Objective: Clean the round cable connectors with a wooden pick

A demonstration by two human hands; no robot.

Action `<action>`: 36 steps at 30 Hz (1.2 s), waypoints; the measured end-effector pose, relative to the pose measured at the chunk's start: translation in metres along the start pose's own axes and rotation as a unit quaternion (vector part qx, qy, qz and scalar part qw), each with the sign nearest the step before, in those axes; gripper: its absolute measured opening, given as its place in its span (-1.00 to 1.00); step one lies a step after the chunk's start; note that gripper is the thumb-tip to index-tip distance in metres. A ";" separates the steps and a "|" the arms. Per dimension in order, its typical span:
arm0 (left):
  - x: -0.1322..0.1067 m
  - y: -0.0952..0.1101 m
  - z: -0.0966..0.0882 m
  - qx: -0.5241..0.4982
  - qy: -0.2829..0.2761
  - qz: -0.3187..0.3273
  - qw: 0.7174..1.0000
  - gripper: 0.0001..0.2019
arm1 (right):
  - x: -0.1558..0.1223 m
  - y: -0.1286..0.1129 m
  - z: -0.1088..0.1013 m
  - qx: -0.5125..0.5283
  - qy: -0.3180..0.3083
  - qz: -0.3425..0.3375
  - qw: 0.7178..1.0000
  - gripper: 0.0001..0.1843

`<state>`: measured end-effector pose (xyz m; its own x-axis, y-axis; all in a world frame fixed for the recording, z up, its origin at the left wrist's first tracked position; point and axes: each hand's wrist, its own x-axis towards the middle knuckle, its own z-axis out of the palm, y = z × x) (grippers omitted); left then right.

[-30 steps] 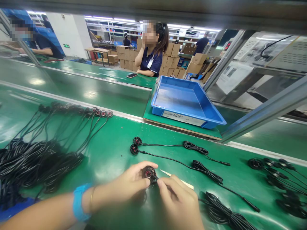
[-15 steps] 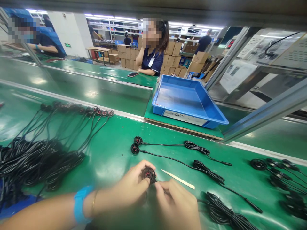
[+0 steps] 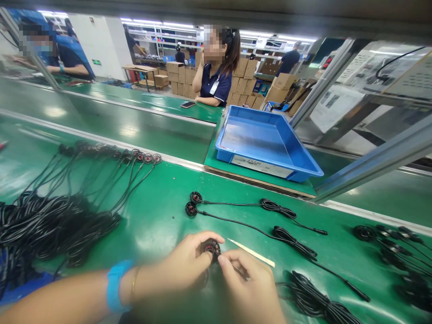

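Observation:
My left hand (image 3: 189, 261) holds a small round black part (image 3: 212, 247) with a red centre between thumb and fingers. At the part's right edge, the thumb and forefinger of my right hand (image 3: 248, 279) pinch closed where its cable joins; the pinched spot is mostly covered. Black cable shows again beyond that hand and runs to a bundled coil (image 3: 313, 297) at the lower right. Just past my right fingers lies a pale pointed stick (image 3: 251, 252). Two similar round parts (image 3: 191, 209) with tied cables (image 3: 293, 242) rest farther up the green table.
A large pile of black cables (image 3: 50, 225) with round ends covers the left side. More round parts (image 3: 364, 232) lie at the far right. A blue tray (image 3: 270, 168) stands on a raised board beyond, beside a metal post (image 3: 371, 157). A co-worker (image 3: 216, 81) leans on the opposite bench.
The round part has turned slightly in my left hand. My right fingers have shifted a little and press closer to its edge. The view has moved slightly.

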<state>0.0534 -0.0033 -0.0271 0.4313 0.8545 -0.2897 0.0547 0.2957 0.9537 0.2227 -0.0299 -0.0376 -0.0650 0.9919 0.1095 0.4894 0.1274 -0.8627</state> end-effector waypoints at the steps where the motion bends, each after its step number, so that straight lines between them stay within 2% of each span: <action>1: 0.000 0.000 0.000 0.001 -0.004 -0.015 1.000 -0.66 | 0.000 0.001 0.000 0.012 -0.010 0.010 1.000 -0.65; 5: 0.003 -0.003 0.000 -0.010 -0.013 -0.038 0.999 -0.68 | 0.001 0.002 0.002 0.042 -0.009 0.011 0.999 -0.65; 9: 0.003 -0.005 -0.002 -0.021 -0.025 -0.037 0.999 -0.69 | 0.002 0.002 -0.001 -0.041 0.062 -0.103 0.992 -0.76; 12: 0.003 -0.003 -0.003 -0.033 -0.038 -0.037 0.998 -0.70 | 0.003 0.004 -0.004 -0.153 0.087 -0.199 0.964 -0.85; 15: 0.003 0.000 -0.004 -0.037 -0.044 -0.047 0.997 -0.71 | 0.005 0.010 -0.008 -0.227 0.082 -0.279 0.929 -0.92; 19: 0.003 0.004 -0.005 -0.036 -0.032 -0.052 0.997 -0.68 | 0.008 0.017 -0.013 -0.296 0.056 -0.360 0.883 -0.85; 26: 0.002 0.004 -0.005 -0.028 0.005 -0.015 0.999 -0.66 | 0.006 0.022 -0.017 -0.365 0.031 -0.390 0.845 -0.78; 31: 0.001 0.004 -0.004 -0.028 0.004 -0.014 0.999 -0.65 | 0.003 0.022 -0.015 -0.413 0.016 -0.383 0.826 -0.71; 33: 0.000 0.004 -0.005 -0.032 0.000 -0.022 0.999 -0.63 | 0.003 0.020 -0.013 -0.399 0.024 -0.383 0.833 -0.74; 36: -0.001 0.005 -0.005 -0.027 0.002 -0.010 1.000 -0.64 | 0.004 0.016 -0.012 -0.337 0.046 -0.339 0.877 -0.78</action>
<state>0.0489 -0.0003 -0.0228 0.4266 0.8500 -0.3090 0.0154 0.3348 0.9422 0.2409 -0.0235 -0.0454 -0.4842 0.6793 0.5514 0.7702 0.6299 -0.0997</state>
